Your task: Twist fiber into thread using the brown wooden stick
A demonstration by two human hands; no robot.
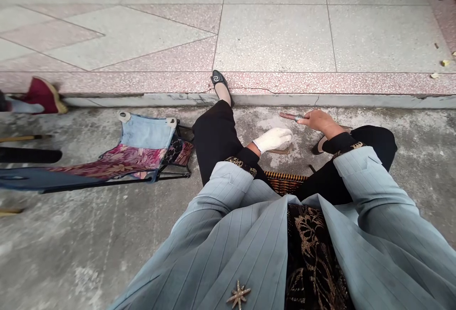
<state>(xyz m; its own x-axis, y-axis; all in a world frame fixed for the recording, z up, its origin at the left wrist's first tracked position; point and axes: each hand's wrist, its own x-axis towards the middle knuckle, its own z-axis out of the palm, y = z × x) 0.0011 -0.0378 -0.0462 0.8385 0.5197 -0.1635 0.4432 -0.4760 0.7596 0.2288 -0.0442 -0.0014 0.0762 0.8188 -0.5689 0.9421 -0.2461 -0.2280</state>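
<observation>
My left hand [273, 140], in a white knitted glove, is low over the ground between my knees. Its fingers are curled together, and whatever they may hold is hidden. Just below it lies a flat brownish piece [284, 150], partly covered by the glove. My bare right hand [319, 121] is closed around a short, narrow tool [290, 116]. The tool has a reddish-brown end pointing left and a silvery wound band near my fingers; its exact kind is unclear. A small gap separates the tool from the glove.
A tiled step [278, 83] with a cracked edge runs ahead; my left shoe [219, 79] rests against it. A folding chair [138, 155] stands left, near another person's red shoe [42, 96]. A woven seat edge [287, 182] shows between my legs on the concrete [142, 234].
</observation>
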